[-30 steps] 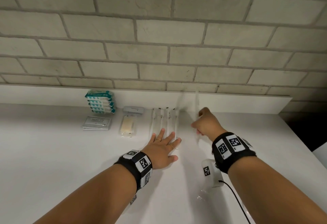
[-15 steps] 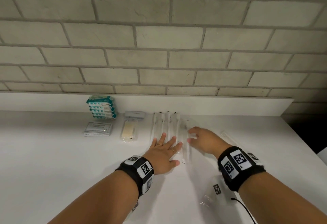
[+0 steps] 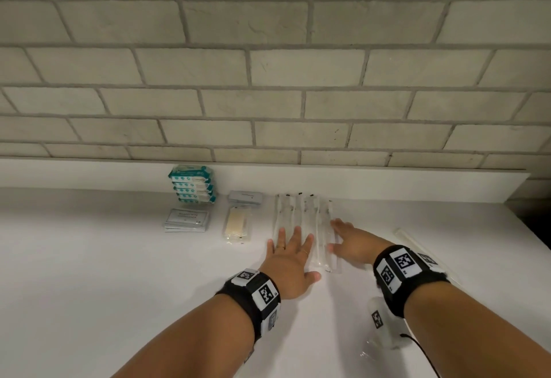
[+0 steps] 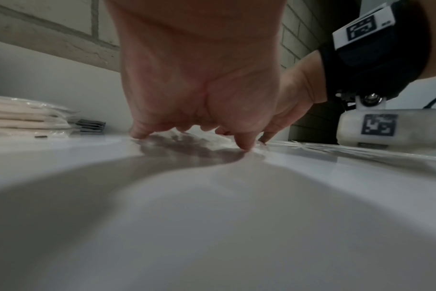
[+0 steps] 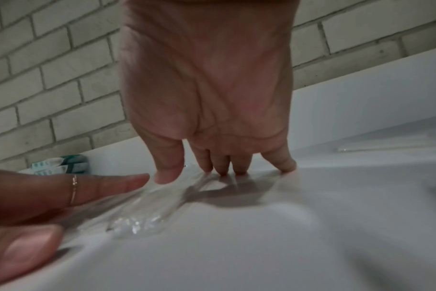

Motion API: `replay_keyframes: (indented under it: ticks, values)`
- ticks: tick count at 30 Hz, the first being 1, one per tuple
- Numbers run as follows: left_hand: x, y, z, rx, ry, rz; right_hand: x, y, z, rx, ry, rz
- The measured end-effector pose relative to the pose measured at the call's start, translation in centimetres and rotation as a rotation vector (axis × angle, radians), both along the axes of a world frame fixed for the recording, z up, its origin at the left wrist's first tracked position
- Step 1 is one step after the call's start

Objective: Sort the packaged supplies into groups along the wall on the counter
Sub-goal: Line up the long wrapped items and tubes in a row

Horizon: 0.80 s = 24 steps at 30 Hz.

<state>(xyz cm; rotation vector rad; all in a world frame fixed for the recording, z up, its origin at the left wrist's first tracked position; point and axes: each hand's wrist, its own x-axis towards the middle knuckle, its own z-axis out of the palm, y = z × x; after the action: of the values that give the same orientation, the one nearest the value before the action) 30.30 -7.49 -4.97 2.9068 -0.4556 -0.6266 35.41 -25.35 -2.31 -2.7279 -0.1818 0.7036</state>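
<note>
Both hands lie flat, fingers straight, on the row of long clear sleeves [image 3: 301,222] that runs out from the wall. The left hand [image 3: 290,261] presses the near ends of the sleeves on its side; the right hand [image 3: 353,245] has its fingertips [image 5: 222,169] down on the outermost sleeve [image 3: 326,246], neither grip closed on anything. Judging from this, the step is to nudge that sleeve in against its neighbours. Slide it with light, even pressure towards the left grip, keeping that hand planted as a stop so the row stays parallel. The film looks thin, glossy and crinkly, so it may skid or ride over the next sleeve. One more sleeve [image 3: 413,239] lies on the surface beyond the right grip, still apart.
</note>
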Motion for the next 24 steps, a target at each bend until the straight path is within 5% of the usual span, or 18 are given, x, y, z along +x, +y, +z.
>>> replay_keyframes:
  ticks: [17,24]
  values:
    - [0.7,0.2,-0.3,0.011,0.004,-0.047,1.0,-0.2,0.4,0.002,0.02,-0.039]
    - [-1.0,-0.8,0.5,-0.032,-0.204,-0.092,-2.2,-2.8,3.3,0.061,0.062,-0.053]
